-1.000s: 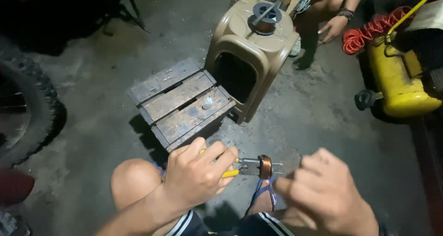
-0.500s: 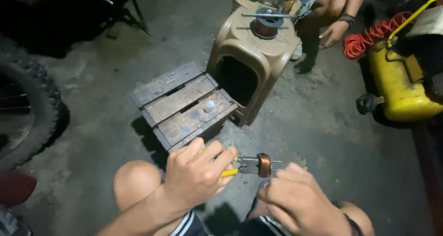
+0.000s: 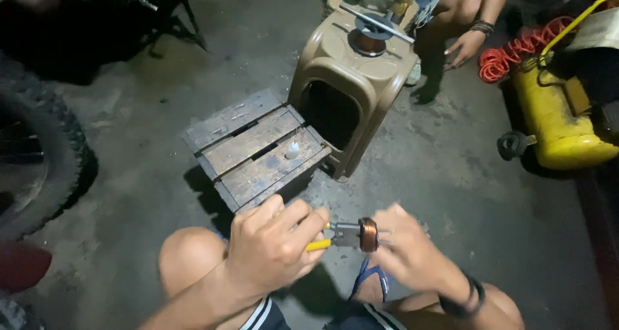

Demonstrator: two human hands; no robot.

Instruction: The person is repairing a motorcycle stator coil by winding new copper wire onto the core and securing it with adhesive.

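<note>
My left hand (image 3: 274, 246) grips yellow-handled pliers (image 3: 335, 236), whose grey jaws clamp a small copper wire coil (image 3: 368, 234) on a thin rod. My right hand (image 3: 406, 249) is at the coil's right side, fingers bent around the rod end and touching the coil. Both hands hover above my knees, over the concrete floor. A blue sandal (image 3: 369, 281) shows below the coil.
A small wooden pallet stool (image 3: 255, 146) with a little white cap on it stands ahead. A tan plastic stool (image 3: 348, 65) behind it carries a copper spool and a rod. Another person sits beyond, hand (image 3: 465, 46) hanging. Yellow compressor tank (image 3: 558, 120) right, orange coiled hose (image 3: 516, 52), tyre (image 3: 39, 162) left.
My right hand moved up and left, from lower right onto the coil's end. The left hand with the pliers stayed almost still.
</note>
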